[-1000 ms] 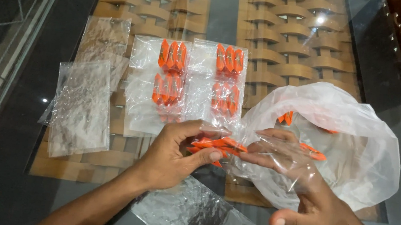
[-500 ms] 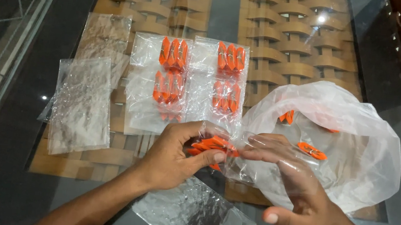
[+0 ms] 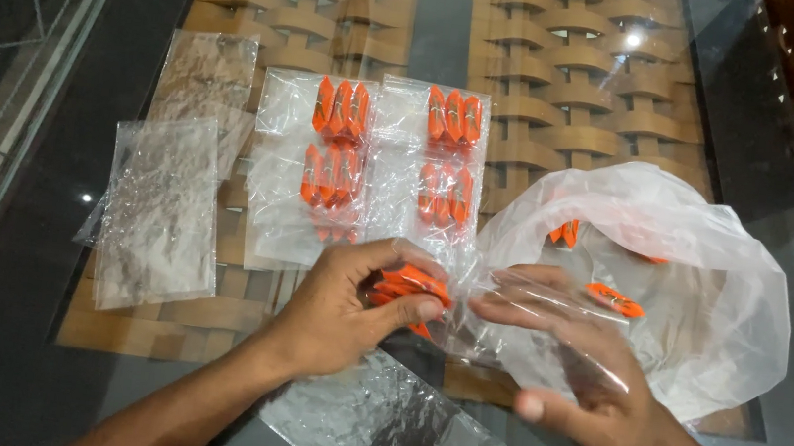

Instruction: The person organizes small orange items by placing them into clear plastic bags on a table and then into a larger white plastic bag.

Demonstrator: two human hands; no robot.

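Glass table (image 3: 49, 213), dark-framed, woven wooden base showing through; all places below given from the clips in my left hand.

Item 1, clips (image 3: 406, 289): small bunch, orange, pinched between thumb and fingers of my left hand (image 3: 349, 297). Long axis runs roughly left to right, tips toward the pouch mouth on the right.

Item 2, pouch (image 3: 544, 334): small, clear, just right of the clips and touching them at its open edge. My right hand (image 3: 579, 373) holds it, fingers laid over the film and thumb beneath, closed on the plastic. So the left hand has the clips, the right hand the opening, and the clips lie just left of that opening.

Item 3, big bag (image 3: 679, 285): thin, whitish, right of and beyond the clips; loose orange clips (image 3: 615, 300) inside.

Item 4, filled pouches (image 3: 384, 162): four, straight beyond the clips, laid side by side in two rows, each with orange clips.

Item 5, empty pouches (image 3: 159, 211): stacked well to the left.

Item 6, one more empty pouch (image 3: 383, 431): nearer than the clips, by my forearms.
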